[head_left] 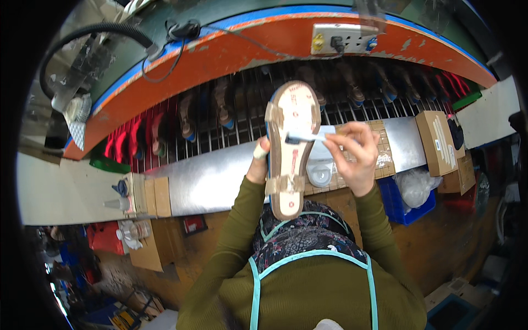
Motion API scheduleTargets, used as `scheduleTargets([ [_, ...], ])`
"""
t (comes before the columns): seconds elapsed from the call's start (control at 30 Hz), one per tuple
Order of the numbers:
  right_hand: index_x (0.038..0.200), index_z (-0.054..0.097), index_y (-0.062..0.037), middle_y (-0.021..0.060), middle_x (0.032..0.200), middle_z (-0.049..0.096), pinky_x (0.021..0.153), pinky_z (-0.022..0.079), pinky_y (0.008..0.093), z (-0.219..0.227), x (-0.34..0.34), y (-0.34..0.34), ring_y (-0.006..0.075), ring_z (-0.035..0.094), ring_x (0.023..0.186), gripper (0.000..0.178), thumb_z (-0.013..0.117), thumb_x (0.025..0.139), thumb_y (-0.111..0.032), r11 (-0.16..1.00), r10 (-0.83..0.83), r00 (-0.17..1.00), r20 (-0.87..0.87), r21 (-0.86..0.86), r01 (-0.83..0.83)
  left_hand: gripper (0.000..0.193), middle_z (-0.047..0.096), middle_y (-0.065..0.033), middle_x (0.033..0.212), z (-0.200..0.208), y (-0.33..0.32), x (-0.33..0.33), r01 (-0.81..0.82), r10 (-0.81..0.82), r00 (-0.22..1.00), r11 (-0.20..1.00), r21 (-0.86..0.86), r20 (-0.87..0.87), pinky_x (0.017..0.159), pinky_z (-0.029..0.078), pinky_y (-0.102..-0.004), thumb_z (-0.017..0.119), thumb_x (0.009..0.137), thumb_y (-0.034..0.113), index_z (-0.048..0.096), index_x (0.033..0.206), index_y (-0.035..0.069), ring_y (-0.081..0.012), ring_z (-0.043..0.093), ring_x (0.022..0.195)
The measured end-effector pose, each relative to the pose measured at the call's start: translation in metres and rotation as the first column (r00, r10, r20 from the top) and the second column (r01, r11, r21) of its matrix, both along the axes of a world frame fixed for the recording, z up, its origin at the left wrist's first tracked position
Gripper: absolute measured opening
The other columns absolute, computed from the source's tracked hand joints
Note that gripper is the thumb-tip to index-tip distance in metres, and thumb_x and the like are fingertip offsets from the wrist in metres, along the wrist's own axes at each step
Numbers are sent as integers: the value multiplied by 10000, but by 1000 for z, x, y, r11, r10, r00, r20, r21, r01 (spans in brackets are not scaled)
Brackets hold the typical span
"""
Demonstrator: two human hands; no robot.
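Note:
My left hand (pixel 258 163), a light wrap on its thumb, grips a sandal sole (pixel 287 190) from its left side; most of its fingers are hidden behind it. The sole stands lengthwise toward me, with a cream face bearing red marks, a brown rim and tan strap ends folded over its edges. My right hand (pixel 358 157) pinches the pale handle of a small flat brush (pixel 312 137). Its dark bristles meet the middle of the sole's face. Behind the sole and below the brush, a small translucent cup (pixel 320 175) rests on the work surface.
A rack of metal bars (pixel 242 124) carrying several shoes runs behind a metal ledge (pixel 212 181). Right of me are a cardboard box (pixel 437 140) and a blue bin (pixel 404 212) with clear plastic. A power strip (pixel 344 39) sits on the orange beam (pixel 236 52).

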State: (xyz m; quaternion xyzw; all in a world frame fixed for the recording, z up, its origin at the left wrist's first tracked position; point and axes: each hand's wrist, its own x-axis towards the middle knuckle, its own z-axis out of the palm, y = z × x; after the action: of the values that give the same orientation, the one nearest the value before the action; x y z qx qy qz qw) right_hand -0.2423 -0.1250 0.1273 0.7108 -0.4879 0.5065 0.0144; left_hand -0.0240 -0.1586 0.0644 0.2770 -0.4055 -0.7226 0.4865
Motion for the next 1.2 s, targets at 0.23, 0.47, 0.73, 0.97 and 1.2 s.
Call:
scheduleTargets([
  [0.23,893,772,-145,21,990,614,780,269,338,-19,-2,-34,117,516,693,146,803,772,-223,934,-341,936,-82,-146,327,982,628,-158,1205,-16,1,5,41,-38,998,997,63,-44,889,552,-329,658,747,735,495,1336,-33,-205,653,1028],
  [0.47,915,768,-89,45,984,595,763,361,315,-56,4,12,113,552,748,167,817,763,-138,925,-127,936,328,379,-8,903,582,-206,1284,-96,-22,15,301,2,743,892,337,-669,896,551,-450,479,848,765,465,1395,46,-324,620,1107],
  [0.73,915,738,-4,74,937,547,762,465,289,-96,-45,17,175,543,905,108,748,837,-78,860,-357,810,465,502,91,819,616,-168,1049,-225,-105,15,291,342,725,634,716,-598,746,548,-430,504,821,780,585,1182,50,-307,615,876],
  [0.97,942,687,8,79,879,591,673,443,301,-126,-63,-54,169,549,787,224,659,936,-214,780,-378,819,432,625,31,711,617,-153,1045,-238,-182,-13,19,663,654,468,883,-365,724,554,-426,418,904,712,563,1199,81,-318,619,885],
  [1.2,873,549,21,251,876,602,765,463,491,-204,-45,-204,425,600,879,546,623,896,-520,643,-283,959,18,745,176,613,595,-136,1153,-241,-193,4,-88,811,559,264,960,-172,847,524,-471,378,957,628,545,1239,110,-326,585,1043],
])
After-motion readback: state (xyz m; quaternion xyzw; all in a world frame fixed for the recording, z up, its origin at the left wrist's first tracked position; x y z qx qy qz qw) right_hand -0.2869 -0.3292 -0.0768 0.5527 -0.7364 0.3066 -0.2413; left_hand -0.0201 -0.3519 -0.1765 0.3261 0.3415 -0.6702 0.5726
